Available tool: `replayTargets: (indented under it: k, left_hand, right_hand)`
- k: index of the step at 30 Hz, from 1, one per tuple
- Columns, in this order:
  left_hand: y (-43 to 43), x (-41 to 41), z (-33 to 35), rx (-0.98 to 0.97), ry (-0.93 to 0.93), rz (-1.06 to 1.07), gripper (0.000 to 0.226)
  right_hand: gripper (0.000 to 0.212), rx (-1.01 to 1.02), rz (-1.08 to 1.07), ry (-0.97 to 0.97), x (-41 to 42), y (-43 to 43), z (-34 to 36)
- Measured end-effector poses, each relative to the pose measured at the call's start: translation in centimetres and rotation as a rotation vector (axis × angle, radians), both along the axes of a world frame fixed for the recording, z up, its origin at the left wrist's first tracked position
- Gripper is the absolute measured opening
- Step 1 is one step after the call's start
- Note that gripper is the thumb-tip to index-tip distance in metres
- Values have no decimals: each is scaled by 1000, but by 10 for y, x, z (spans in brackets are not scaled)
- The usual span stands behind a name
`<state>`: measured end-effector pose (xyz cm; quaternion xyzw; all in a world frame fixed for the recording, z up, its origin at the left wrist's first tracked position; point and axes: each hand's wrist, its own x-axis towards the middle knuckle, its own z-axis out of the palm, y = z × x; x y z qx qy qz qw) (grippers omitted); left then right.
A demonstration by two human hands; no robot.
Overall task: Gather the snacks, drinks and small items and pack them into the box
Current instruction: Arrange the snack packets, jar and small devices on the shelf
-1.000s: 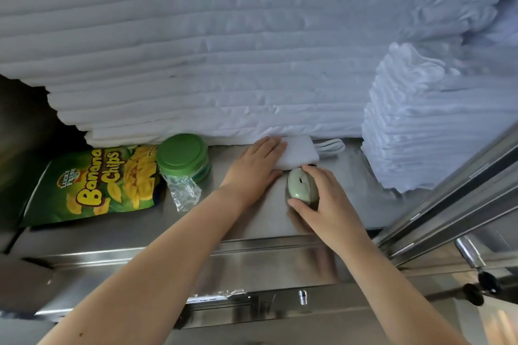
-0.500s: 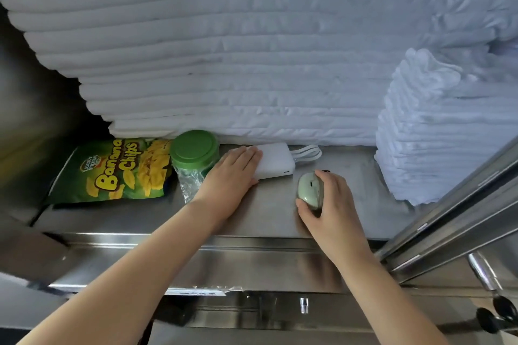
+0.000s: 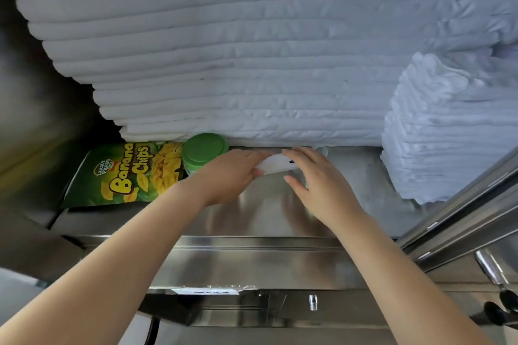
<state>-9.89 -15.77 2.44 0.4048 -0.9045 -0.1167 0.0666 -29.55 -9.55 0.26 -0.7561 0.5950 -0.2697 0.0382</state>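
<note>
My left hand (image 3: 232, 173) grips the left end of a white power bank (image 3: 276, 164), lifted a little off the steel shelf (image 3: 364, 187). My right hand (image 3: 322, 185) is cupped over a pale green mouse (image 3: 306, 184), of which only a sliver shows under the palm. Its fingertips rest on the power bank's right end. The power bank's white cable (image 3: 321, 151) peeks out behind my right fingers. A green bag of banana chips (image 3: 123, 173) lies flat at the left. Beside it stands a clear jar with a green lid (image 3: 204, 148). No box is in view.
A tall stack of folded white linen (image 3: 224, 64) fills the back of the shelf. A smaller white stack (image 3: 448, 134) sits at the right. A slanted metal rail (image 3: 462, 218) crosses the right edge, and the shelf's steel front lip (image 3: 252, 244) runs below my wrists.
My left hand slid right and took hold of the power bank. My right hand carried the mouse up and left until its fingers met the power bank's other end.
</note>
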Motion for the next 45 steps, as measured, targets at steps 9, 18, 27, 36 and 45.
replayTargets:
  k: [9, 18, 27, 36, 45]
  left_hand:
    - [4, 6, -2, 34, 193, 35, 42]
    - [21, -3, -23, -521, 79, 75, 62]
    - [18, -14, -17, -523, -108, 115, 76]
    - [25, -26, -27, -567, -106, 268, 69]
    - [25, -21, -33, -491, -52, 411, 80]
  right_hand:
    - [31, 32, 0, -30, -4, -18, 13]
    - [35, 58, -91, -48, -4, -28, 8]
    - [72, 136, -33, 32, -5, -23, -1]
    - [43, -274, -200, -85, 4, -15, 4]
    - [34, -51, -179, -202, 1, -13, -2]
